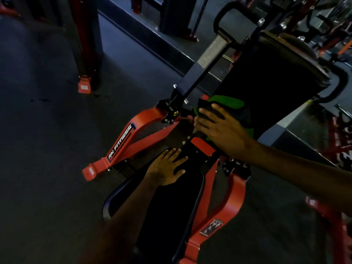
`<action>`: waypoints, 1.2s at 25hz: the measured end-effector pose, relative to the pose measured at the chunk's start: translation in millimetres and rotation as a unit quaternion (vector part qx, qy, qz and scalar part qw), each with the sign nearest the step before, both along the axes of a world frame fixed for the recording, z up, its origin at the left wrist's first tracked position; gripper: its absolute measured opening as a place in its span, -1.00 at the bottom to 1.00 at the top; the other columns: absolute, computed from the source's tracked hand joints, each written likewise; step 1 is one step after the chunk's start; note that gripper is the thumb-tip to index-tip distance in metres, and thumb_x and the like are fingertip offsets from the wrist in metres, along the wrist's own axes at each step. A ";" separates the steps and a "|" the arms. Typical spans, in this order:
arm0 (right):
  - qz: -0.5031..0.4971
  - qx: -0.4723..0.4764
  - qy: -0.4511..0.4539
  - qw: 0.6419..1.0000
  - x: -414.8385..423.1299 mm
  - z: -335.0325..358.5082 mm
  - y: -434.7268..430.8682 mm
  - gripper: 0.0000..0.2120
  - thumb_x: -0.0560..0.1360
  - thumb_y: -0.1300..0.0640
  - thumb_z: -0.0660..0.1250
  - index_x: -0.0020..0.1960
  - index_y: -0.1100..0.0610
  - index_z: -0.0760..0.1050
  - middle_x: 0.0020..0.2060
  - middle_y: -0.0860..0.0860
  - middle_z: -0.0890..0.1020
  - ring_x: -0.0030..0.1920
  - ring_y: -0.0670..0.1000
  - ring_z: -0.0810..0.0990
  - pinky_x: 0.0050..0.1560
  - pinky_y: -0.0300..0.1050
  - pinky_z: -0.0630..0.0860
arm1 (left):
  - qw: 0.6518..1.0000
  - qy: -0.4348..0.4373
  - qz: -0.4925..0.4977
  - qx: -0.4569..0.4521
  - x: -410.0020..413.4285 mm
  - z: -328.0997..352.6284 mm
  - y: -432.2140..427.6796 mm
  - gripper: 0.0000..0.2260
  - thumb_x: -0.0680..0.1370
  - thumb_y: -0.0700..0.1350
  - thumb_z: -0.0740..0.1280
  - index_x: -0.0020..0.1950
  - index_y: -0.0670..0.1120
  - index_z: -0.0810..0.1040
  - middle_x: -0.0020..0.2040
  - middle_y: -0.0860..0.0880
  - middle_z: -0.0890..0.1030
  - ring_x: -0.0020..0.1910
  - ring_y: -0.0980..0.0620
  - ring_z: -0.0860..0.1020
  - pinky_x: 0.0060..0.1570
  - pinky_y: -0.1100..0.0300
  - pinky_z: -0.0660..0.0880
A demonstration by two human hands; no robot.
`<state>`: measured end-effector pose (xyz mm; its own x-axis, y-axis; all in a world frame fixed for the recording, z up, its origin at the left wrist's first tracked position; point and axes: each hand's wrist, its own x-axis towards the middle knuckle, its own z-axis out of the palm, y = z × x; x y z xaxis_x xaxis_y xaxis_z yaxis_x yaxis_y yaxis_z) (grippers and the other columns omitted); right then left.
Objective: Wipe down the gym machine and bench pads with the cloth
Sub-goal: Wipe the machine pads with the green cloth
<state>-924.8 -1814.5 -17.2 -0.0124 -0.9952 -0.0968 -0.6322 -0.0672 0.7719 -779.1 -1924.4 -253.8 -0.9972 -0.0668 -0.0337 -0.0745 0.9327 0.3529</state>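
pressing the green cloth flat against the lower end of the back pad, the right hand is lying over it with its fingers straight and spread, not curled round the fabric. the left hand is resting palm down on the upper end of the seat pad, fingers apart and holding nothing, probably bracing the person.

the wiping is looking partway through at most. the cloth is sitting at the bottom of the back pad, just above the joint where the two pads are meeting. the light is too dim for any streak or sheen to be showing what is already clean. i am judging that the rest of the back pad up to its top, the seat pad and the red frame are left to do.

the padded surface is black, and the back pad is sloping up and away to the right. the frame is carrying a white "rn fitness" label. the floor is dark matting, and more red and black machines are standing around in the dim room.
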 end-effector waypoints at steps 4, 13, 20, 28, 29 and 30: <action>0.010 0.009 0.024 1.000 1.9 -10.7 6.6 -0.47 0.52 0.18 -0.01 0.36 0.15 0.56 0.38 0.09 0.55 0.46 0.20 0.43 0.53 0.21 -0.06 | 1.000 -0.021 -0.007 0.010 -1.2 4.4 -1.0 -0.28 0.50 0.34 -0.31 0.64 0.14 -0.01 0.64 -0.10 -0.02 0.62 -0.10 -0.07 0.58 -0.03 -0.14; -0.026 0.024 -0.015 0.999 6.5 -12.1 -2.6 -0.46 0.50 0.16 -0.02 0.34 0.15 0.57 0.36 0.09 0.57 0.45 0.18 0.44 0.54 0.14 -0.06 | 1.000 -0.011 -0.018 0.019 -2.0 -1.1 -4.7 -0.35 0.57 0.32 -0.19 0.63 0.13 0.06 0.63 -0.13 0.05 0.62 -0.14 0.00 0.57 -0.07 -0.05; -0.082 0.031 -0.013 0.996 11.4 -25.7 -42.5 -0.63 0.48 0.07 0.36 0.26 0.10 0.62 0.27 0.06 0.62 0.42 0.18 0.47 0.52 0.22 -0.02 | 0.998 0.052 -0.018 0.008 -10.7 -5.4 -2.2 -0.44 0.57 0.25 0.10 0.49 0.04 0.43 0.44 -0.19 0.46 0.41 -0.23 0.44 0.36 -0.17 0.42; -0.109 -0.027 -0.024 0.993 1.3 41.9 -36.9 -0.51 0.47 0.07 0.08 0.26 0.13 0.61 0.24 0.08 0.64 0.42 0.20 0.47 0.52 0.23 -0.08 | 0.998 0.051 -0.017 -0.021 -16.6 -2.5 1.7 -0.40 0.54 0.29 0.14 0.46 -0.03 0.46 0.34 -0.24 0.52 0.34 -0.27 0.48 0.30 -0.15 0.44; -0.129 -0.017 -0.011 0.991 5.7 40.1 -46.8 -0.52 0.47 0.04 0.10 0.26 0.13 0.60 0.23 0.09 0.64 0.41 0.22 0.46 0.51 0.25 -0.06 | 0.999 0.047 -0.017 -0.019 -16.1 -2.7 2.0 -0.39 0.54 0.29 0.14 0.47 -0.03 0.45 0.35 -0.24 0.51 0.35 -0.27 0.47 0.32 -0.15 0.43; -0.151 0.003 -0.003 0.989 8.9 33.9 -56.4 -0.52 0.50 0.04 0.07 0.27 0.12 0.59 0.22 0.10 0.64 0.41 0.23 0.46 0.52 0.27 -0.03 | 0.999 0.045 -0.016 -0.016 -15.9 -3.3 2.5 -0.39 0.55 0.29 0.13 0.48 -0.04 0.43 0.37 -0.24 0.50 0.37 -0.27 0.45 0.35 -0.14 0.39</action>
